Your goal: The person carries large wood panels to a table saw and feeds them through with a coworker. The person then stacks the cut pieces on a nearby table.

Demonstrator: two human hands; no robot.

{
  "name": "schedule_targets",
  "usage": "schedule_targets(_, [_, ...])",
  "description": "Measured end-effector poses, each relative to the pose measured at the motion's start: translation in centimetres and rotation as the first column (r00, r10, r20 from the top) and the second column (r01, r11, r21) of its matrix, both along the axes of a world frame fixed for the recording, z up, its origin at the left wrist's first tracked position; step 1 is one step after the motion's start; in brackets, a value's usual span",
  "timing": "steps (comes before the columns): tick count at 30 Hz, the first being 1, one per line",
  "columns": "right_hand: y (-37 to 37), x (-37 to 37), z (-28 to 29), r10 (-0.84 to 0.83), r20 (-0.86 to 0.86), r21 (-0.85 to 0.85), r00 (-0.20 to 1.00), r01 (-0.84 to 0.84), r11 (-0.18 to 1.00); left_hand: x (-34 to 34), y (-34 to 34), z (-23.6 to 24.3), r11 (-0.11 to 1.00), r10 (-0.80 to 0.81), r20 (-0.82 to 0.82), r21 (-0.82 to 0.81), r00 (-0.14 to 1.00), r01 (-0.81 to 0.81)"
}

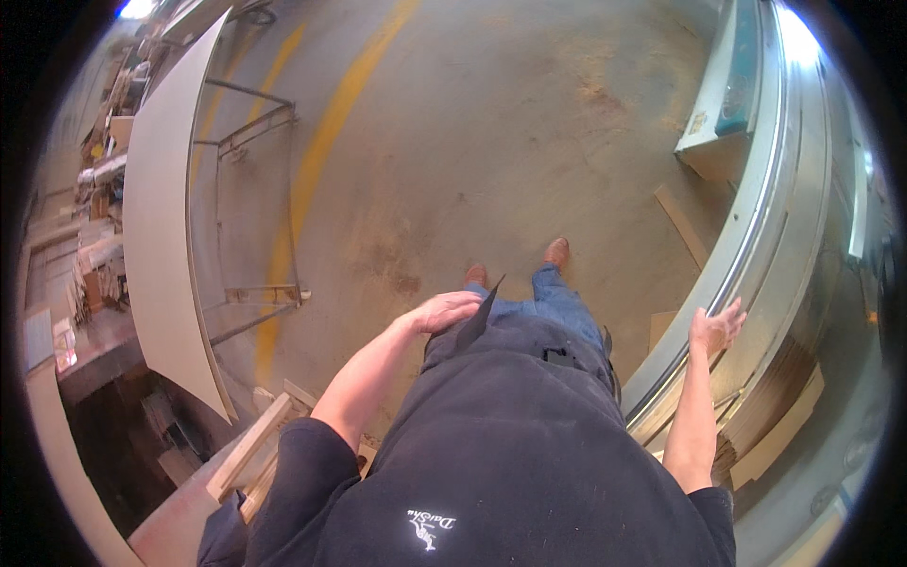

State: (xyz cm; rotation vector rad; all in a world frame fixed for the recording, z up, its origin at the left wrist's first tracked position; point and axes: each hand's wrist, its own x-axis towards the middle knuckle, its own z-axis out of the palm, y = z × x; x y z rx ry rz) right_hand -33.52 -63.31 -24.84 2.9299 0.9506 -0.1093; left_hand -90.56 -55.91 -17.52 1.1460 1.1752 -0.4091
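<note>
my left hand (449,312) curls by a dark flap (480,319) at my waist; i can't tell if it grips. my right hand (716,329), half open and empty, rests on the near edge of the metal machine (798,180), perhaps for support.

My shirt (510,454): black, small white logo (423,532). Jeans (556,298) blue, shoes (557,251) reddish brown. Floor (463,132) grey with brown blotches; floor line (350,90) yellow. Left of that line: plain off-white sheet (165,227). Right of it: silver-grey rail (761,180), white-and-teal cabinet (707,106), though glare may be shifting those last tints.
</note>
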Motion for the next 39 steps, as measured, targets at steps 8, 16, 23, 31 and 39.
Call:
schedule_targets(8, [-3.3, 3.2, -4.9, -0.006, 0.04, -0.15, 0.999, 0.012, 0.989, -14.8, -8.6, -4.6, 0.962, 0.121, -0.642, 0.264, 0.757, 0.07])
schedule_targets(16, [-5.4, 4.9, -6.9, 0.085, 0.046, -0.186, 0.995, -0.076, 0.98, -4.0, -12.7, -8.8, 0.663, 0.705, -0.467, 0.166, 0.533, -0.73])
schedule_targets(23, [-7.2, 5.4, -9.8, 0.128, 0.046, -0.189, 0.991, -0.117, 0.975, 3.6, -7.1, -14.7, 0.764, 0.644, -0.334, 0.314, 0.688, -0.563])
schedule_targets(31, [-6.5, 5.3, -14.6, 0.121, 0.052, -0.146, 0.991, -0.112, 0.983, 1.0, -11.1, -17.8, 0.727, 0.649, -0.259, 0.49, 0.716, -0.482])
schedule_targets(39, [-5.7, 4.4, -16.3, 0.054, 0.017, -0.134, 0.998, -0.051, 0.99, -9.5, -23.6, -17.7, 0.885, 0.464, -0.556, 0.33, 0.69, -0.33])
